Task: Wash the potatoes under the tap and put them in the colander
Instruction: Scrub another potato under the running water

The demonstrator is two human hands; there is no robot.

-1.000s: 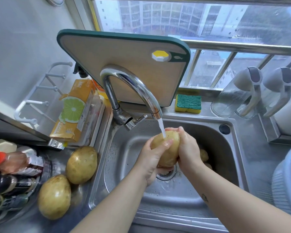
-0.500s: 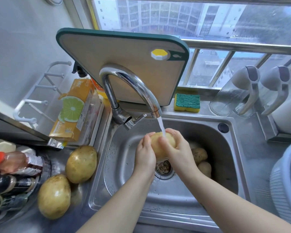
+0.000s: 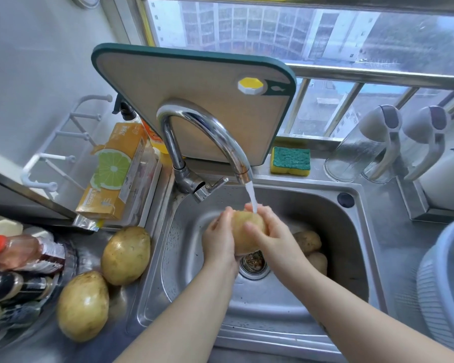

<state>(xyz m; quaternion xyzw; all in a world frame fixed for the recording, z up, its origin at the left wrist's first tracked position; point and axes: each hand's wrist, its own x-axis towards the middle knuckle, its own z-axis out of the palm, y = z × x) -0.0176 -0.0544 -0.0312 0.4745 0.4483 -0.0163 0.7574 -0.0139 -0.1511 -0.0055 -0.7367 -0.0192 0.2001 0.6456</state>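
Under the running tap (image 3: 207, 132), above the drain (image 3: 254, 265) of the sink (image 3: 286, 307), both hands clasp one potato (image 3: 247, 231). The left hand (image 3: 218, 242) cups its nine o'clock side with fingers pressed together and curled up round it, while the right hand (image 3: 273, 238) wraps its three o'clock side, fingers close together. The water stream (image 3: 252, 197) lands on the potato's top by the right fingertips. Two smaller potatoes (image 3: 307, 241) lie touching on the sink floor at three o'clock of the drain. Two large potatoes (image 3: 126, 254) rest on the counter at nine o'clock of the sink, just beside each other. The pale blue colander (image 3: 446, 284) stands at the frame's four o'clock edge, well apart from the hands — its contents cannot be told.
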